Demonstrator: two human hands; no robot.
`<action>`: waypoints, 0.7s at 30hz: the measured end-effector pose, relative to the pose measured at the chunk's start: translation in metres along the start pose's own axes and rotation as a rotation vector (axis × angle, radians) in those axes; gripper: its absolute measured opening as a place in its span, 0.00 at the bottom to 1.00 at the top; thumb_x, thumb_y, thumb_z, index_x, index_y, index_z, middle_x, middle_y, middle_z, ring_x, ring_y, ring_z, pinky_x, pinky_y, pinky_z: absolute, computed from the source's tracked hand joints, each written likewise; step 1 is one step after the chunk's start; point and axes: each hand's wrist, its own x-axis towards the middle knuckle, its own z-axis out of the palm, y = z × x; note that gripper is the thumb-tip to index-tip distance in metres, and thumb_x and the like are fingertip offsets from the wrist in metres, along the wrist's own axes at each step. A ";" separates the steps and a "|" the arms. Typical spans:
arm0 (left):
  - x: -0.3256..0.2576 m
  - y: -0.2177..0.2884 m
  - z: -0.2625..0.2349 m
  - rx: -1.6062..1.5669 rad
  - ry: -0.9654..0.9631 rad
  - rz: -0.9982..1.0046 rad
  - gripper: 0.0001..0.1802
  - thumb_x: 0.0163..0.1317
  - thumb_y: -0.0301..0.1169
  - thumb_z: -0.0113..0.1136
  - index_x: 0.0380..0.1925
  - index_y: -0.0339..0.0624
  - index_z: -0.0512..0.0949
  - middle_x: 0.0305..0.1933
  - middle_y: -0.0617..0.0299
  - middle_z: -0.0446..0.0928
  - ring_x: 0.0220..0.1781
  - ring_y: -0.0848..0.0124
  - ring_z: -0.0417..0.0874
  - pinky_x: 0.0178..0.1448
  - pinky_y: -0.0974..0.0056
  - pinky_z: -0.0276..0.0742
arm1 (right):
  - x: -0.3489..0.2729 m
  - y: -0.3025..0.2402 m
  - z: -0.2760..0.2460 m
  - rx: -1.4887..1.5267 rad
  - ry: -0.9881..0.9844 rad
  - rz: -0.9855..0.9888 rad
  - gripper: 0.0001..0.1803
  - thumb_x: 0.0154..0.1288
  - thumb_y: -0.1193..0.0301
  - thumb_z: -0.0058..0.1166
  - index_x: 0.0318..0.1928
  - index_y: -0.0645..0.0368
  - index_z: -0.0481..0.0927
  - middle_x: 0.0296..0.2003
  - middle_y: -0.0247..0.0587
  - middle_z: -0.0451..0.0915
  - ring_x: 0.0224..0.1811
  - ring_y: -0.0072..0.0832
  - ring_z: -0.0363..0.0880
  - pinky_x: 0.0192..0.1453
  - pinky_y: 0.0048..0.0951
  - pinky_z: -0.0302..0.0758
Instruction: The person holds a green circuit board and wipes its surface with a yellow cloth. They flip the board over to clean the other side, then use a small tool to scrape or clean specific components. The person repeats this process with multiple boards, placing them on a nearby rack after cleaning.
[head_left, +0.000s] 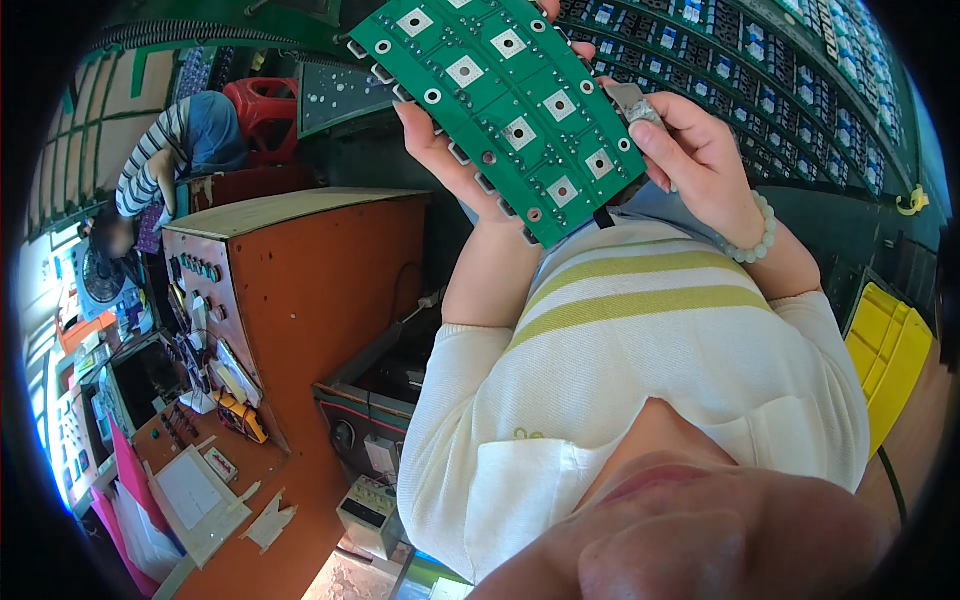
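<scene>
My left hand (455, 165) is closed on a green circuit board (490, 110), supporting it from beneath. Its thumb is at the left edge, and fingertips show past the board's far right edge. Rows of white square pads with dark centres, small dark parts and ringed holes cover the face of the board. Grey metal loops or brackets stick out along the left edge. At the right edge, my right hand (700, 160) pinches a small flat metal tool with a grey wrapped grip (638, 108). The tool's tip is close to the board; whether it touches is unclear.
Racks with rows of boards (720, 80) rise beyond my hands. To the left stands an orange-brown cabinet (330, 290) with a button panel and cluttered desk. Farther left, a person in a striped top (155, 165) bends near a red stool (265, 110). A yellow bin (885, 360) is at right.
</scene>
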 end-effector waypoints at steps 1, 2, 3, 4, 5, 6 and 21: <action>-0.002 -0.001 0.001 -0.043 0.042 -0.001 0.50 0.62 0.67 0.41 0.73 0.40 0.52 0.68 0.42 0.61 0.58 0.49 0.75 0.56 0.41 0.77 | 0.000 0.000 0.000 0.008 -0.001 0.002 0.13 0.75 0.71 0.50 0.53 0.65 0.75 0.29 0.23 0.74 0.25 0.07 0.63 0.26 0.13 0.58; -0.002 -0.002 0.011 -0.087 0.083 -0.003 0.51 0.62 0.67 0.42 0.73 0.40 0.51 0.69 0.42 0.61 0.58 0.49 0.75 0.56 0.41 0.76 | 0.000 0.000 0.000 0.015 -0.001 0.005 0.13 0.74 0.71 0.50 0.53 0.65 0.75 0.29 0.23 0.74 0.25 0.07 0.63 0.26 0.13 0.58; -0.002 -0.003 0.017 -0.131 0.125 -0.004 0.51 0.62 0.67 0.42 0.73 0.40 0.51 0.69 0.42 0.61 0.58 0.48 0.75 0.57 0.40 0.76 | 0.000 0.000 -0.001 0.017 0.000 0.003 0.13 0.74 0.71 0.51 0.53 0.65 0.75 0.30 0.23 0.74 0.25 0.07 0.63 0.26 0.13 0.58; -0.002 -0.003 0.011 -0.092 0.078 -0.002 0.51 0.62 0.67 0.43 0.74 0.41 0.51 0.69 0.42 0.60 0.58 0.48 0.74 0.57 0.40 0.76 | -0.001 0.001 -0.001 0.019 0.002 0.001 0.13 0.74 0.71 0.51 0.53 0.65 0.75 0.30 0.23 0.74 0.25 0.07 0.63 0.26 0.13 0.58; -0.001 -0.002 0.002 -0.052 0.030 0.002 0.51 0.61 0.67 0.43 0.74 0.41 0.50 0.69 0.42 0.60 0.58 0.48 0.74 0.57 0.40 0.76 | -0.001 0.001 -0.001 0.022 0.002 -0.002 0.13 0.74 0.71 0.51 0.53 0.65 0.75 0.30 0.23 0.74 0.25 0.07 0.63 0.26 0.13 0.58; -0.001 -0.002 -0.003 -0.012 -0.017 0.005 0.52 0.61 0.67 0.44 0.74 0.41 0.50 0.69 0.42 0.60 0.59 0.48 0.74 0.57 0.40 0.76 | -0.001 0.001 -0.001 0.019 0.002 -0.003 0.13 0.74 0.71 0.51 0.53 0.65 0.75 0.30 0.23 0.74 0.25 0.06 0.63 0.26 0.13 0.58; 0.000 -0.002 -0.003 0.260 -0.001 0.020 0.54 0.60 0.70 0.44 0.74 0.42 0.47 0.71 0.38 0.57 0.58 0.45 0.75 0.57 0.38 0.76 | -0.002 -0.002 -0.004 -0.142 0.030 -0.065 0.12 0.72 0.70 0.55 0.49 0.66 0.78 0.34 0.30 0.78 0.35 0.11 0.70 0.39 0.16 0.69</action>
